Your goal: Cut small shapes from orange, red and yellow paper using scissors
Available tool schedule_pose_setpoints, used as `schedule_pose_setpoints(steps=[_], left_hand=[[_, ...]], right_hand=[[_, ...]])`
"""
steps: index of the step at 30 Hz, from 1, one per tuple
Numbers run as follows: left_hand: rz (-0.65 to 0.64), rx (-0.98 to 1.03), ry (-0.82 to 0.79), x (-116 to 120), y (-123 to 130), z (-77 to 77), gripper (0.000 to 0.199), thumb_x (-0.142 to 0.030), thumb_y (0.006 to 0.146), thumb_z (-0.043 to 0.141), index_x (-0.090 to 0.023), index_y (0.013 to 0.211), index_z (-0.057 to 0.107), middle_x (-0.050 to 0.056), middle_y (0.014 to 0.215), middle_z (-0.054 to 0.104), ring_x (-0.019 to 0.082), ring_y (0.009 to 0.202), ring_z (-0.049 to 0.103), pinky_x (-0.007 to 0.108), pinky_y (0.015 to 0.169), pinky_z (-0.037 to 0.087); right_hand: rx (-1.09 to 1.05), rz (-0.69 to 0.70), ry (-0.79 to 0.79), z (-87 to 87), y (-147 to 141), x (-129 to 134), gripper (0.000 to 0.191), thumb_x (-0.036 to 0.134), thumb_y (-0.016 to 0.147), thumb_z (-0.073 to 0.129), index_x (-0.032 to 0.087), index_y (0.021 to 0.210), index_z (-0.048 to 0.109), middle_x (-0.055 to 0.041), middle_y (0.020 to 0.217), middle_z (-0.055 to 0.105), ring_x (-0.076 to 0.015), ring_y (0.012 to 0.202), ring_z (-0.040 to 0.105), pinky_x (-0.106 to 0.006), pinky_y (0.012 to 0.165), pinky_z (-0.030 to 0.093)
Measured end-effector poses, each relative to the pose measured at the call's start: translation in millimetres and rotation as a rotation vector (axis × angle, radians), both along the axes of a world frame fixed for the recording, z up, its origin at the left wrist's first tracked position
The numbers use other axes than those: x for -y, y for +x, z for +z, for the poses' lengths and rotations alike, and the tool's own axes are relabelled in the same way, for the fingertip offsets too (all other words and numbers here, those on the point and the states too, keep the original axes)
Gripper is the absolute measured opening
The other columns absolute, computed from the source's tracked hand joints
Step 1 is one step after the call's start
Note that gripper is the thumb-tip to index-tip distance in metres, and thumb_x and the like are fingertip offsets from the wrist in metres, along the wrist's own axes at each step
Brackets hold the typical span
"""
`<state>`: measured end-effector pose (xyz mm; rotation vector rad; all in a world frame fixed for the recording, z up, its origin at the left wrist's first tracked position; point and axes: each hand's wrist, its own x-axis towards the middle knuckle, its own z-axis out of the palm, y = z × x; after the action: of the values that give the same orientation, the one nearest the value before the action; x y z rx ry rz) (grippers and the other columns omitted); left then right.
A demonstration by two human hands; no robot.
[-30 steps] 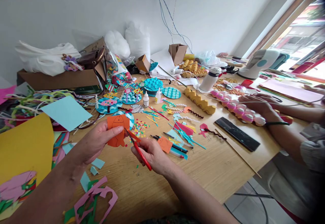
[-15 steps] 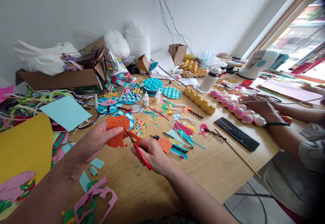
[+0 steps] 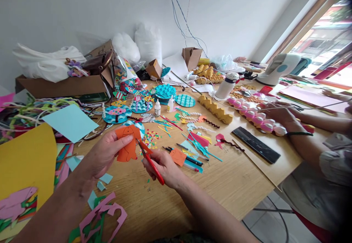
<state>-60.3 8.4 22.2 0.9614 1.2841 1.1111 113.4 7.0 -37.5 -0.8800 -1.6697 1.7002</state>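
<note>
Your left forearm (image 3: 64, 189) is slanting inward from the lower left corner of the view, bare, and your left wrist (image 3: 92, 165) is lying roughly in line with it. Your left hand (image 3: 108, 151) is pinching firmly, with the left thumb (image 3: 124, 142) stretching out toward the right and the other fingers mostly hiding from the camera. Your right forearm (image 3: 209, 206), also bare, is slanting up and leftward from the bottom edge. Your right hand (image 3: 166, 166) is closing in a curled grip, its fingers bending inward. Your two hands are facing each other, near but not touching, the left sitting slightly higher in view.
</note>
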Motion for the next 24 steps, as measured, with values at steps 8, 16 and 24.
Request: schedule_pose_setpoints(steps=[8, 16, 24], left_hand=[[0.127, 0.129, 0.024, 2, 17, -4.7, 0.021, -0.027, 0.058, 0.078, -0.017, 0.073, 0.067, -0.005, 0.058, 0.064, 0.009, 0.048, 0.052, 0.019, 0.049, 0.042], [0.078, 0.19, 0.014, 4, 19, -11.3, 0.021, -0.028, 0.059, 0.079, -0.017, 0.072, 0.066, -0.004, 0.057, 0.062, 0.008, 0.049, 0.052, 0.02, 0.05, 0.046], [0.144, 0.174, 0.045, 7, 27, -8.5, 0.025, -0.03, 0.053, 0.081, -0.016, 0.068, 0.066, -0.004, 0.05, 0.06, 0.01, 0.045, 0.05, 0.019, 0.044, 0.039]], right_hand=[[-0.211, 0.054, -0.185, -2.3, -3, 1, 0.047, 0.061, 0.077, 0.06, 0.019, 0.064, 0.043, 0.0073, 0.044, 0.045, -0.0057, 0.038, 0.037, -0.02, 0.04, 0.027], [-0.3, 0.085, -0.235, -4.0, -3, 1, 0.055, 0.071, 0.068, 0.061, 0.018, 0.065, 0.046, 0.0071, 0.046, 0.046, -0.0057, 0.037, 0.039, -0.02, 0.04, 0.028], [-0.267, 0.075, -0.183, -3.2, -4, 1, 0.054, 0.07, 0.071, 0.059, 0.019, 0.064, 0.044, 0.0076, 0.045, 0.045, -0.0052, 0.037, 0.038, -0.02, 0.04, 0.029]])
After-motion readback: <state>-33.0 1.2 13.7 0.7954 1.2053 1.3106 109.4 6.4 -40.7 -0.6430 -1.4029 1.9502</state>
